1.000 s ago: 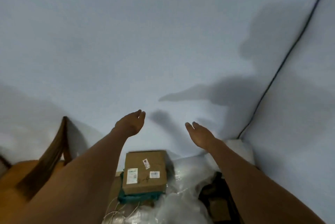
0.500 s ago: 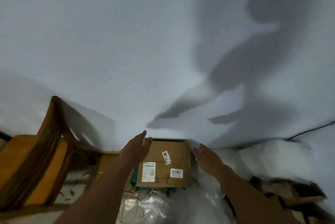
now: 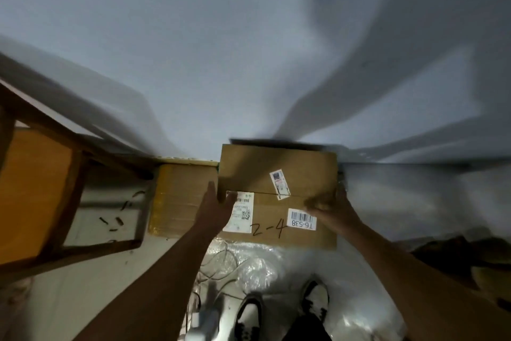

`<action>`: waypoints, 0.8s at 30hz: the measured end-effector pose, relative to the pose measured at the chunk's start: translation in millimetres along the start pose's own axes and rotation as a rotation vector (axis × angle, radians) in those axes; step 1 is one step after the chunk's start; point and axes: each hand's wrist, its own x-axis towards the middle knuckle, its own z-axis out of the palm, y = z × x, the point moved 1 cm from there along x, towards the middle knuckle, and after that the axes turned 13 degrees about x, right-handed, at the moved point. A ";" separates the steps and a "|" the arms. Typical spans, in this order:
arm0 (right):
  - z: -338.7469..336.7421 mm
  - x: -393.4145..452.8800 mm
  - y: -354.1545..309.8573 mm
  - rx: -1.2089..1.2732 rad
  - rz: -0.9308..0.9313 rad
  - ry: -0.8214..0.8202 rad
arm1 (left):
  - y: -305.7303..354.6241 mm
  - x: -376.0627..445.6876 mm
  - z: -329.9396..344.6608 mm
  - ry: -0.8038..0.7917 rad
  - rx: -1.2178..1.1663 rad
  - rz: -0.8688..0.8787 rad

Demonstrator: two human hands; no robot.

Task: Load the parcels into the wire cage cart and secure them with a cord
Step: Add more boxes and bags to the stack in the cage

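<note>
With 2 hands, the left hand [image 3: 217, 209] and right hand [image 3: 330, 209] clasp the cardboard box [image 3: 279, 175] by its side edges against the wall; it looks stiff, likely light.

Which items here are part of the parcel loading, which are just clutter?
Job:
cardboard box marked 2-4, held at its sides by left hand and right hand
taped parcel beside it

Clutter:
wooden chair
clear plastic wrap on the floor
loose wires
</note>
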 end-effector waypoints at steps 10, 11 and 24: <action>16.5 22.0 49.9 0.541 0.128 -0.097 | -35.2 18.2 38.9 -0.009 -0.293 -0.151; 17.0 20.3 49.7 0.572 0.128 -0.106 | -32.8 15.9 35.7 -0.001 -0.308 -0.155; -92.9 -205.6 20.9 0.764 0.127 0.166 | 92.7 -145.5 -20.8 -0.171 -0.146 0.109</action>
